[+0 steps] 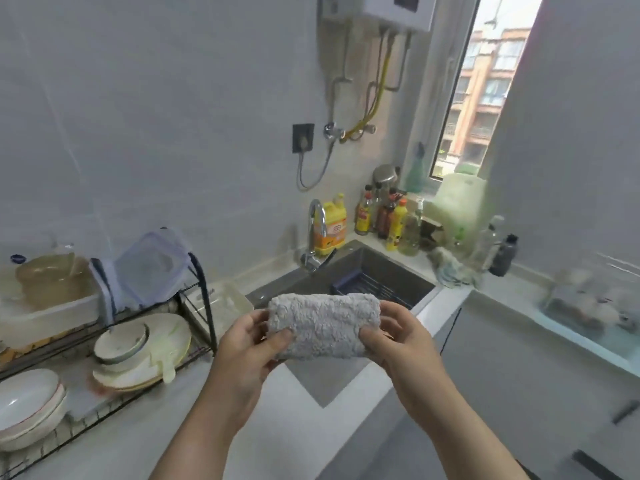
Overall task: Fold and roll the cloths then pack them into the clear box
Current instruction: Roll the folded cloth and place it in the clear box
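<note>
Both grips are closed on the cloth: the left grip [249, 344] has its thumb pressed on the front of one end with the fingers curled behind, and the right grip [398, 341] pinches the other end the same way. The grey fluffy cloth [322, 327] sits between them as a thick, folded bundle, held level in the air, above the front edge of the surface [156, 427] and in front of the sink [381, 271].

A dark basket [367, 285] lies inside the sink, with the tap [317, 216] at its back corner. A yellow jug [334, 226] stands just behind the tap, and a cluster of bottles [391, 216] crowds the corner under the window [485, 81]. A crumpled rag [446, 268] lies on the surface near those bottles.

Off to the right, well apart from the cloth, the clear box [550, 303] rests on the surface. It is blurred, with pale shapes inside that I cannot make out.

To the left, a black wire dish rack [194, 306] holds stacked plates and bowls [138, 344], and a clear lid [152, 265] leans on its upper tier.
</note>
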Demonstrator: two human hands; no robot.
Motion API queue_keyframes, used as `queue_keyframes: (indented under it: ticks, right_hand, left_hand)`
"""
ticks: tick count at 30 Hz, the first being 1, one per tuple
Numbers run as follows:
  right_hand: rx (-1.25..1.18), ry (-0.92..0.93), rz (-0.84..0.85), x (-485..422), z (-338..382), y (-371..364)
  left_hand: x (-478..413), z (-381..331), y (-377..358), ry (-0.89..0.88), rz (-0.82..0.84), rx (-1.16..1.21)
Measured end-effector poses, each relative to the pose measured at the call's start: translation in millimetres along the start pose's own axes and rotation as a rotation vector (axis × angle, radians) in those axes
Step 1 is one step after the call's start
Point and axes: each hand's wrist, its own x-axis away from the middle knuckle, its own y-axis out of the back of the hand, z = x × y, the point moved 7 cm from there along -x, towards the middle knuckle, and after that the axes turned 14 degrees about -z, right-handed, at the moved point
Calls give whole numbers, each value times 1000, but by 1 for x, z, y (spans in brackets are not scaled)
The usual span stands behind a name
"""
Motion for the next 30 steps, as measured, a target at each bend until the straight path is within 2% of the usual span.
queue_keyframes:
  ticks: [5, 11, 18, 24, 30]
  right_hand:
    - [-59, 92, -167, -25, 36, 108]
    - [-50, 114, -355, -37, 59, 235]
    - [-8, 149, -592, -41, 69, 378]
    - [-25, 152, -803, -62, 75, 472]
    - [10, 142, -908, -141, 75, 533]
  left_hand:
    - [9, 11, -119, -69, 151, -129]
    - [25, 46, -250, -121, 354, -213]
    - [58, 110, -395, 10, 610, -226]
    - [71, 161, -509, 52, 806, -244]
    - [25, 217, -609, 113, 876, -227]
